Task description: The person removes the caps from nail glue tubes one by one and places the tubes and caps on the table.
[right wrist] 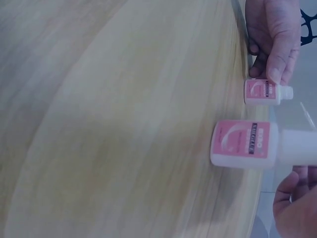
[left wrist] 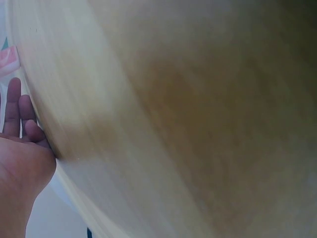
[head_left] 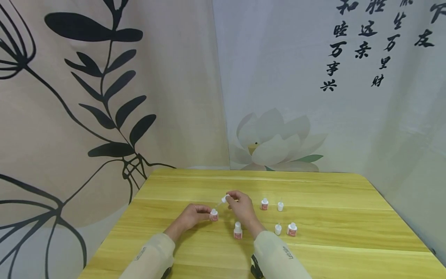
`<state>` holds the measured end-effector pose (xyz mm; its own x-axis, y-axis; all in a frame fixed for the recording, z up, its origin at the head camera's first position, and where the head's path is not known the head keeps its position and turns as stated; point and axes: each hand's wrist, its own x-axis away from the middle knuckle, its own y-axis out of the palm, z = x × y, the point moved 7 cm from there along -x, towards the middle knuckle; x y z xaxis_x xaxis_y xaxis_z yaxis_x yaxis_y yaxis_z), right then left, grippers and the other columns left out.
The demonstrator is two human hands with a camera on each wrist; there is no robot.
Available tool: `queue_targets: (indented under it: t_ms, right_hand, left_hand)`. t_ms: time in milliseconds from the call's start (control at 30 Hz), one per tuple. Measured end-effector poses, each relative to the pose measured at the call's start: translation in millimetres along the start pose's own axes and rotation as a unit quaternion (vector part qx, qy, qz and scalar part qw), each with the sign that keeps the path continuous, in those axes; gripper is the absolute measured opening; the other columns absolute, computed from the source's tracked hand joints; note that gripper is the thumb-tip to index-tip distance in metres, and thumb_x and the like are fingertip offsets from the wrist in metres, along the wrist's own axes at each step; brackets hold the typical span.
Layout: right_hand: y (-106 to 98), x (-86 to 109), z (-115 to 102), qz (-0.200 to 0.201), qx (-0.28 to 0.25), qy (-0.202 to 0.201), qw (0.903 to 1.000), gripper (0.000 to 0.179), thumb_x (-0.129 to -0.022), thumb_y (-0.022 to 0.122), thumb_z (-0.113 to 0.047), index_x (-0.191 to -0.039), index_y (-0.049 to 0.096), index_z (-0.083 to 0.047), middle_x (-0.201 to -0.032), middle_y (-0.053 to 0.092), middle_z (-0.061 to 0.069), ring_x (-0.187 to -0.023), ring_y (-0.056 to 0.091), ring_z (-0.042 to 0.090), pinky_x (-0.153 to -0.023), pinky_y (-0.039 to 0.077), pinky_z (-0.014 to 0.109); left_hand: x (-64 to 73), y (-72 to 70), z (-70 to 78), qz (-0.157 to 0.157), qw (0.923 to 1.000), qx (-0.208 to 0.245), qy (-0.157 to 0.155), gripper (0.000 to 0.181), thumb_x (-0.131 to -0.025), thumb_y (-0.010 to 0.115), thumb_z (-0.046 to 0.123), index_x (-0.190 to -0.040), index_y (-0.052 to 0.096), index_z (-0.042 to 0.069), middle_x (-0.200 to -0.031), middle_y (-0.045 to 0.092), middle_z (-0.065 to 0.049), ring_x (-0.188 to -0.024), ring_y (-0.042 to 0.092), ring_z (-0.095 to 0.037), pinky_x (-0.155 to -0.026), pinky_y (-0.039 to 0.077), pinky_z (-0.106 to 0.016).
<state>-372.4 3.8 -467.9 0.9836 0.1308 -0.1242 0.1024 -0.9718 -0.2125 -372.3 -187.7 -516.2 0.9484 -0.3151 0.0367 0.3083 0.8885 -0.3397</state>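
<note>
In the head view my left hand (head_left: 191, 217) holds a small uncapped white glue bottle (head_left: 214, 215) with a pink label, upright on the table. The right wrist view shows the left thumb (right wrist: 278, 67) against this bottle (right wrist: 261, 92). My right hand (head_left: 242, 209) pinches a white brush cap (head_left: 225, 198) above and right of that bottle; its thin stem slants down toward the bottle's neck. Below the right hand stands a capped bottle (head_left: 238, 231) of the same kind. The left wrist view catches only part of the left hand (left wrist: 25, 158) and a pink-labelled bottle (left wrist: 9, 60).
Right of my right hand stand two more uncapped bottles, one farther back (head_left: 264, 204) and one nearer (head_left: 292, 229). Beside them two white caps, a far one (head_left: 280, 206) and a near one (head_left: 278, 229), stand stem up. The wooden table (head_left: 348, 193) meets a printed curtain (head_left: 181, 97) behind.
</note>
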Motion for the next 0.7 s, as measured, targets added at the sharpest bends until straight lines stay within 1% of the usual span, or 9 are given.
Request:
queue_targets:
  t_ms: [133, 300, 433, 500, 600, 667, 700]
  right_hand:
    - [0, -0.1, 1, -0.002, -0.006, -0.002, 1.0000, 0.030, -0.101, 0.059, -0.020, -0.121, 0.063, 0.002, -0.101, 0.064, 0.009, -0.092, 0.065, 0.038, -0.077, 0.054, 0.039]
    - [-1, -0.3, 3, -0.004, -0.018, 0.003, 0.9998, 0.026, -0.101, 0.059, -0.022, -0.116, 0.064, -0.002, -0.102, 0.064, 0.011, -0.094, 0.064, 0.041, -0.082, 0.053, 0.049]
    - [-2, 0.5, 2, -0.005, -0.024, 0.001, 0.9997, 0.025, -0.101, 0.058, -0.024, -0.113, 0.065, -0.003, -0.099, 0.064, 0.011, -0.091, 0.064, 0.039, -0.083, 0.051, 0.053]
    - [-2, 1.7, 0, -0.005, -0.028, -0.002, 0.9996, 0.025, -0.102, 0.058, -0.026, -0.111, 0.065, -0.004, -0.097, 0.063, 0.009, -0.088, 0.064, 0.035, -0.083, 0.052, 0.051]
    - [-4, 8.8, -13, -0.007, -0.030, -0.001, 0.9995, 0.025, -0.102, 0.057, -0.022, -0.111, 0.064, 0.000, -0.096, 0.062, 0.010, -0.082, 0.062, 0.026, -0.080, 0.053, 0.044]
    - [-5, 8.9, -14, -0.007, -0.030, -0.001, 0.9995, 0.024, -0.102, 0.057, -0.020, -0.111, 0.063, 0.001, -0.095, 0.062, 0.010, -0.080, 0.061, 0.021, -0.078, 0.053, 0.041]
    - [-5, 8.9, -14, -0.006, -0.029, -0.001, 0.9995, 0.024, -0.102, 0.057, -0.020, -0.111, 0.063, 0.001, -0.095, 0.062, 0.010, -0.079, 0.061, 0.021, -0.077, 0.053, 0.040]
  left_hand:
    - [0.0, -0.8, -0.4, 0.001, 1.0000, -0.007, -0.001, 0.019, -0.090, 0.074, 0.018, -0.103, 0.074, 0.004, -0.100, 0.074, -0.007, -0.096, 0.066, -0.019, -0.088, 0.052, -0.037]
    - [0.1, -1.8, -0.5, 0.002, 0.9999, -0.010, -0.003, 0.019, -0.091, 0.074, 0.019, -0.103, 0.074, 0.005, -0.100, 0.074, -0.006, -0.096, 0.066, -0.019, -0.089, 0.052, -0.038]
    - [0.1, -1.6, -0.6, 0.000, 1.0000, -0.003, -0.002, 0.019, -0.091, 0.073, 0.018, -0.104, 0.074, 0.004, -0.101, 0.074, -0.008, -0.097, 0.066, -0.020, -0.089, 0.052, -0.038]
    - [0.2, -1.4, -0.5, -0.001, 1.0000, 0.000, -0.001, 0.019, -0.091, 0.073, 0.017, -0.104, 0.074, 0.003, -0.101, 0.074, -0.008, -0.097, 0.067, -0.020, -0.089, 0.052, -0.038]
    - [0.5, -1.4, -0.1, -0.001, 1.0000, -0.004, -0.003, 0.019, -0.091, 0.073, 0.018, -0.104, 0.074, 0.004, -0.101, 0.074, -0.008, -0.097, 0.066, -0.020, -0.089, 0.052, -0.038]
    - [0.7, -1.7, -0.1, 0.001, 0.9999, -0.009, -0.005, 0.019, -0.091, 0.073, 0.019, -0.104, 0.074, 0.004, -0.101, 0.074, -0.007, -0.097, 0.066, -0.020, -0.089, 0.052, -0.038]
    - [0.7, -1.7, -0.1, 0.002, 0.9999, -0.010, -0.006, 0.019, -0.091, 0.073, 0.019, -0.104, 0.075, 0.005, -0.101, 0.074, -0.007, -0.097, 0.066, -0.019, -0.089, 0.052, -0.038]
